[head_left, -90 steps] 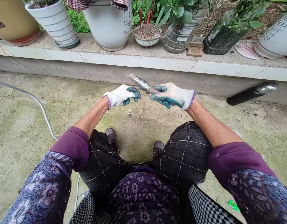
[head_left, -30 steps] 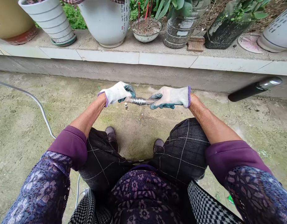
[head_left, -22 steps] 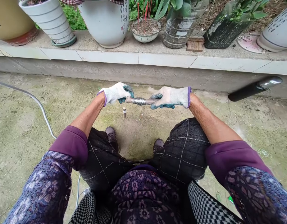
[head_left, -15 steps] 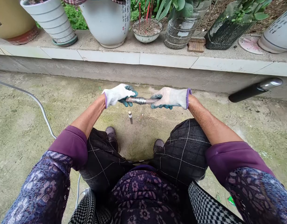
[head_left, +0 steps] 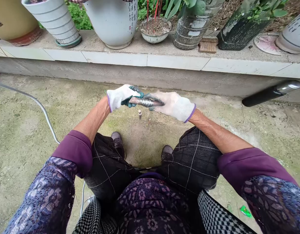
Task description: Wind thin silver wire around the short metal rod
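Both hands wear white gloves with dark green coated fingers. My left hand [head_left: 125,96] grips the left end of a short brown rod [head_left: 145,102] between thumb and fingers. Silvery wire or thread is wound round the rod's middle. From the other side, my right hand [head_left: 171,103] is closed over the rod's right part, fingers along its top and thumb beneath. That end is hidden in the glove. Just below the rod shows a small dark cylinder [head_left: 139,114] with a pale top; whether it stands on the ground I cannot tell.
Ahead runs a low tiled ledge [head_left: 116,58] carrying flowerpots, a bowl [head_left: 155,39] with red sticks, cut bottles with plants and a wooden brush [head_left: 208,45]. A black tube with a shiny end [head_left: 271,93] is at right. A grey cable [head_left: 43,109] crosses the concrete at left.
My right hand has slid left along the rod, nearer my left hand, and its fingers now cover part of the wound section. The rod tilts slightly more. My left hand stays about in place.
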`<state>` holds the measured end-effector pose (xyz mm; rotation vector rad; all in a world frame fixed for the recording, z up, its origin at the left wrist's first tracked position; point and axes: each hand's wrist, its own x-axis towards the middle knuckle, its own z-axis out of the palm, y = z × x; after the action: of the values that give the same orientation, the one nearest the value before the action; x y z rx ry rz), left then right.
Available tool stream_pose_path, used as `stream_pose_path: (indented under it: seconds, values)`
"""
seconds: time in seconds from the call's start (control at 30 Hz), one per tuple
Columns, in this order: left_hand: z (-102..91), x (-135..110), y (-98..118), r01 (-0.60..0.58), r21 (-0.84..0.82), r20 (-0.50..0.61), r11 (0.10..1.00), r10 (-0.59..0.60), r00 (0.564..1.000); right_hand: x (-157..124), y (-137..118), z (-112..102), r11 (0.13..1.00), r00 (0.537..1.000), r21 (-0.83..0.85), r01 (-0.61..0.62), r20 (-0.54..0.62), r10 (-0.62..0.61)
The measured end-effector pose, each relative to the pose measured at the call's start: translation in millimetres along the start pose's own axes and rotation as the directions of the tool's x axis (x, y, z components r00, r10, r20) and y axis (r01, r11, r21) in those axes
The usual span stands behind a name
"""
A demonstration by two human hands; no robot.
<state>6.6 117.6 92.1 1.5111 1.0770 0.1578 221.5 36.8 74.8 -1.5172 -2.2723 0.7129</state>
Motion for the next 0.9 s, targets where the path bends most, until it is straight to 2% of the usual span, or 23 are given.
stream_pose_path:
  seconds: [0.07, 0.17, 0.23, 0.3, 0.4, 0.47, 0.53, 0.63, 0.7, 0.8, 0.9]
  values:
    - [-6.1, -4.3, 1.2, -0.07, 0.009, 0.045, 0.998, 0.069, 0.997, -2.2, -5.2, -4.1, 0.972, 0.999, 0.227, -0.052, -0.006, 0.054]
    - [-11.1, -7.4, 0.3, -0.143, -0.134, 0.034, 0.981, 0.149, 0.988, -2.0, -8.5, -11.0, 0.827, 0.98, 0.545, -0.137, -0.048, 0.194]
    - [-11.2, -8.9, -0.3, -0.182, -0.189, -0.013, 0.965, 0.183, 0.983, 1.0, -6.6, -13.8, 0.739, 0.96, 0.658, -0.143, -0.089, 0.266]
    - [-8.0, -11.8, 0.7, -0.208, -0.203, -0.045, 0.957, 0.203, 0.978, 6.0, -2.1, -14.4, 0.701, 0.943, 0.697, -0.152, -0.111, 0.315]
    - [3.7, -18.9, 6.5, -0.231, -0.183, -0.076, 0.956, 0.22, 0.972, 15.2, 4.7, -12.8, 0.686, 0.924, 0.694, -0.218, -0.079, 0.374]
    - [13.2, -23.1, 12.1, -0.216, -0.156, -0.1, 0.964, 0.202, 0.974, 20.3, 6.6, -12.1, 0.668, 0.914, 0.7, -0.255, -0.052, 0.403]
    - [19.3, -24.3, 16.9, -0.19, -0.143, -0.128, 0.971, 0.172, 0.977, 22.7, 5.6, -12.7, 0.617, 0.911, 0.751, -0.236, -0.05, 0.409]
    - [16.4, -19.7, 18.3, -0.173, -0.138, -0.189, 0.975, 0.145, 0.971, 20.0, 0.8, -15.4, 0.501, 0.922, 0.846, -0.182, -0.03, 0.386]
    - [9.4, -14.7, 14.3, -0.169, -0.118, -0.217, 0.978, 0.14, 0.966, 15.5, -3.2, -16.7, 0.436, 0.931, 0.878, -0.195, 0.025, 0.365]
    - [1.7, -9.8, 3.2, -0.126, -0.053, -0.192, 0.991, 0.114, 0.975, 8.6, -7.9, -15.2, 0.374, 0.934, 0.894, -0.248, 0.119, 0.336]
    - [3.1, -11.4, -9.9, -0.052, 0.02, -0.141, 0.998, 0.055, 0.988, 5.2, -7.5, -8.8, 0.333, 0.929, 0.886, -0.323, 0.229, 0.292]
